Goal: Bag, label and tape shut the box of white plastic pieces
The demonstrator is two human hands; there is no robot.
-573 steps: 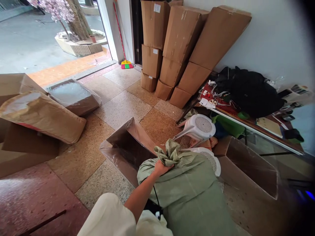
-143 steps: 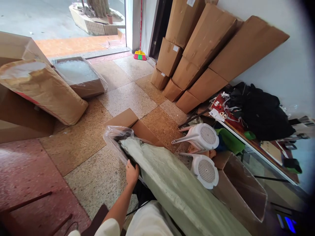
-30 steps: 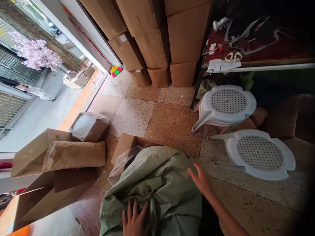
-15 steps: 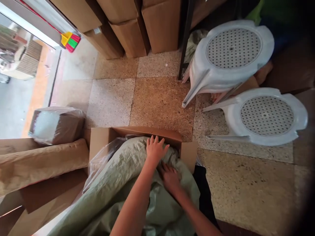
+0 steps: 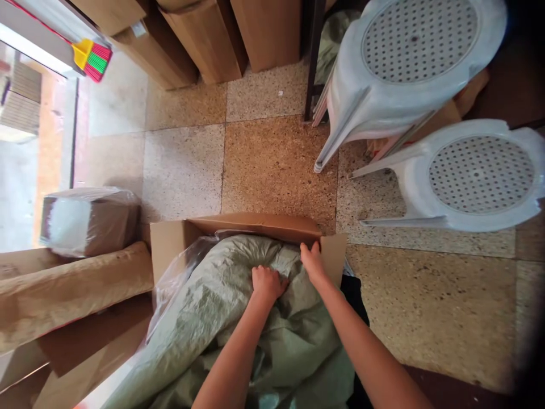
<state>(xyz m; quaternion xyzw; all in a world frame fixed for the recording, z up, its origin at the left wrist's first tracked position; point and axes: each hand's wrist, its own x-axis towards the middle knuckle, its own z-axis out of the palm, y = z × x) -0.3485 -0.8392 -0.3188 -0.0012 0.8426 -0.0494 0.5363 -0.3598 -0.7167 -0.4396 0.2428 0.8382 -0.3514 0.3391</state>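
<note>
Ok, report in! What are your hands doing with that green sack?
Left hand fisted in green sack. Right hand at cardboard box flap. Sack partly inside. White stools stand apart.

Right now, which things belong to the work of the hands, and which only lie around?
In the work:
left hand, fisted on green sack
right hand at open cardboard box
plastic liner

Lying about:
two white stools
broom
wrapped box

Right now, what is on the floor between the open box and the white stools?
Nothing: in the head view only bare speckled floor tiles lie between the cardboard box and the white stools.
</note>
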